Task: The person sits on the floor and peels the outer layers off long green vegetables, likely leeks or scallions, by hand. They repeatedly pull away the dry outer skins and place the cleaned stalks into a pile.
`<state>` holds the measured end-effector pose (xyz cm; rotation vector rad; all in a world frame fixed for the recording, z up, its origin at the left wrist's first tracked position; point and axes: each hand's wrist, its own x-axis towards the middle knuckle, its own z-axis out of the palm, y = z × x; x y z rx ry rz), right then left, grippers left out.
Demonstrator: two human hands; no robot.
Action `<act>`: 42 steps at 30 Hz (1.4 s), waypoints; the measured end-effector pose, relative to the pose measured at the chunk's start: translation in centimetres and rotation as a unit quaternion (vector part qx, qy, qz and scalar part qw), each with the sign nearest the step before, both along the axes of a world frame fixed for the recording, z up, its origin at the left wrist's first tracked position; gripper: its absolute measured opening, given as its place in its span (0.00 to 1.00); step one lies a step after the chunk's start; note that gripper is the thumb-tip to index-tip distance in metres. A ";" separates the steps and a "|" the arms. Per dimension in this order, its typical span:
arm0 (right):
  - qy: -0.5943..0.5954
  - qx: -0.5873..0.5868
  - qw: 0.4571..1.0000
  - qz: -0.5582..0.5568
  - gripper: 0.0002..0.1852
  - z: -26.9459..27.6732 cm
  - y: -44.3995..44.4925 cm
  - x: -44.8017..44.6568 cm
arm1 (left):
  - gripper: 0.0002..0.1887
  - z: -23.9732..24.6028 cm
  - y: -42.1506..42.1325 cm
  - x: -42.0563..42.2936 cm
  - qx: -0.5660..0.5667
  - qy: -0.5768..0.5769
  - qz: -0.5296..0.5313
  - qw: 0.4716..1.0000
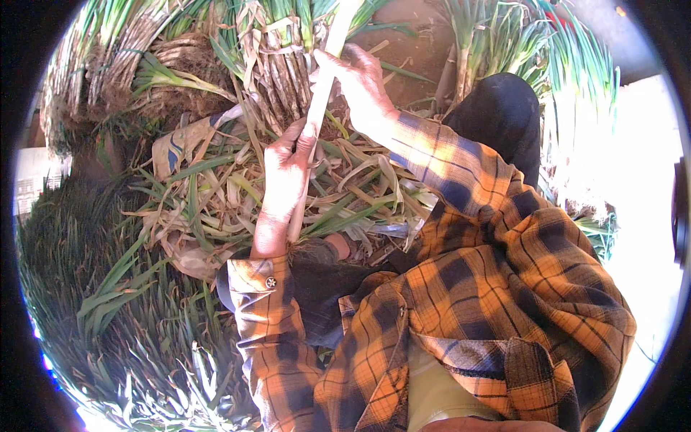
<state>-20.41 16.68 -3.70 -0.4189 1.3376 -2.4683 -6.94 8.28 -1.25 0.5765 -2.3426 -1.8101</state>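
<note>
A long pale green-onion stalk (323, 96) runs slantwise in front of me, its roots near my left forearm and its upper end at the top edge. My left hand (286, 167) is wrapped around the lower part of its shaft, thumb along it. Higher up, my right hand (360, 81) grips the same stalk between thumb and fingers. Bright light washes out some detail on both hands and the stalk. Beneath them lies a heap of stripped leaves and dry husks (216, 205). Just beyond my left hand stands a bundle of unpeeled green onions (280, 75).
More rooted bundles (108, 75) stand at the far left. A dark mass of green leaves (108, 259) fills the left side. On the right, whitish-stemmed onions (580, 108) lie beyond my knee (499, 113). A printed sack (175, 148) shows under the husks.
</note>
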 end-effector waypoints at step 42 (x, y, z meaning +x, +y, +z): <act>-0.152 -0.046 0.814 0.559 0.24 -2.0 1.3 6.7 | 0.27 -0.3 -12.6 -0.5 0.416 0.202 0.007 0.887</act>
